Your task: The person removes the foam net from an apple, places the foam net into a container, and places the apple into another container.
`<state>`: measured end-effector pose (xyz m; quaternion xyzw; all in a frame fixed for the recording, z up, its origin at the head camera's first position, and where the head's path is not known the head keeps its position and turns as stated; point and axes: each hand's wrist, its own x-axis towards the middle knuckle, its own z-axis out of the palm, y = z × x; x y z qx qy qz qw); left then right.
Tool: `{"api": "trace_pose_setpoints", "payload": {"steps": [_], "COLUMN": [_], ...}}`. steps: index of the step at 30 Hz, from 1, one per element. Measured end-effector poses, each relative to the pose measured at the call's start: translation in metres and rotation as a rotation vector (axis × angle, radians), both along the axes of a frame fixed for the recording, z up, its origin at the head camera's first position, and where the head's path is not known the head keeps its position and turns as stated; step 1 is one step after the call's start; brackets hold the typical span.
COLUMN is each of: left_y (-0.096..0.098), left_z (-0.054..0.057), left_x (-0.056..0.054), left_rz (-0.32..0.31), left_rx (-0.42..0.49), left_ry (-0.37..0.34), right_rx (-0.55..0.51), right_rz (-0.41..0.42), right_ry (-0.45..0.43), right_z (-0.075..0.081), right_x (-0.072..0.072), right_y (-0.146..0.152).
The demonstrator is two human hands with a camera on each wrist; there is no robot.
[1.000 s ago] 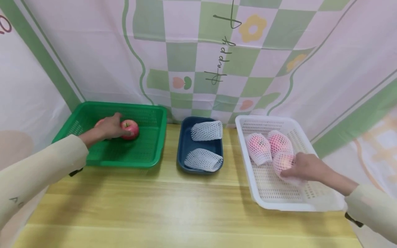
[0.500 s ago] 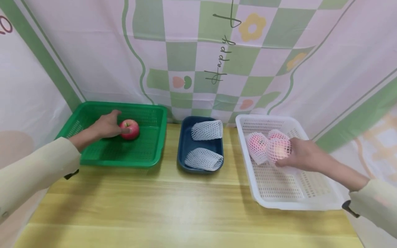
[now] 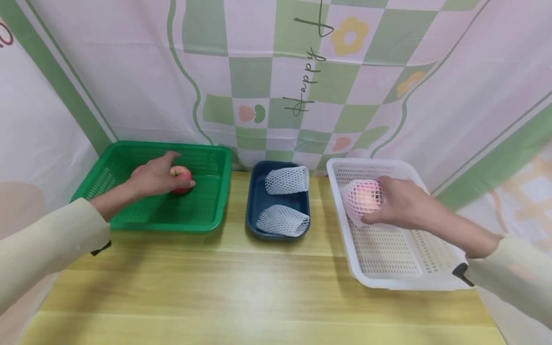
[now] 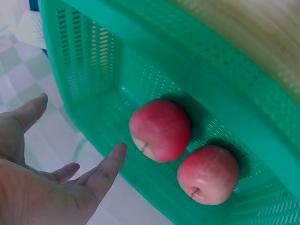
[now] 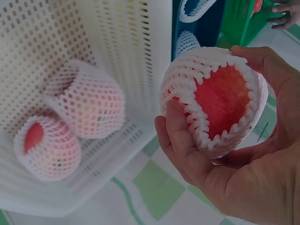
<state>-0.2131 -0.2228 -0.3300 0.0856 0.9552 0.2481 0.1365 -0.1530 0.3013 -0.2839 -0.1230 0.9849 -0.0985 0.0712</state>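
Note:
Above the green basket (image 3: pixel 172 227), my left hand (image 3: pixel 152 178) hovers with its fingers spread. Two bare red apples, one nearer the basket's middle (image 4: pixel 160 130) and one beside it (image 4: pixel 209 176), lie inside; the left wrist view shows a gap between them and the fingers. My right hand (image 3: pixel 407 203) grips an apple in a white foam net (image 5: pixel 224 101), raised over the white basket (image 3: pixel 388 283). Red skin shows through the net's open end. Two more netted apples, one larger in view (image 5: pixel 86 101) and one lower (image 5: pixel 48 149), rest in that basket, mostly hidden in the head view.
Between the baskets stands a dark blue tray (image 3: pixel 254 191) holding two foam nets, one at the back (image 3: pixel 288 180) and one in front (image 3: pixel 283 221). All three containers stand along the far side of the wooden table (image 3: pixel 258 287), before a checked curtain (image 3: pixel 293 76).
My right hand has lifted the netted apple and carried it left and away from me, over the other netted apples. My left hand has shifted slightly right over the bare apples.

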Motion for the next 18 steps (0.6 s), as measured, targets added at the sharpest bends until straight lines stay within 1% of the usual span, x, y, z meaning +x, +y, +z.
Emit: {"api": "trace_pose_setpoints", "payload": {"steps": [5,12,18], "left_y": [0.011,0.027,0.039], "left_z": [0.004,0.005,0.004], "left_x": [0.007,0.018,0.025], "left_rz": [-0.028,-0.060,-0.086], "left_rx": [0.020,0.014,0.044], "left_ry": [0.011,0.043,0.064], "right_rx": [-0.002,-0.048,-0.051], "right_rz": [0.044,0.071,0.114], "right_ry": [0.053,0.031,0.064], "right_z": [0.000,0.000,-0.002], "right_x": [0.001,0.006,0.010], "right_y": [-0.018,-0.041,-0.054]}}
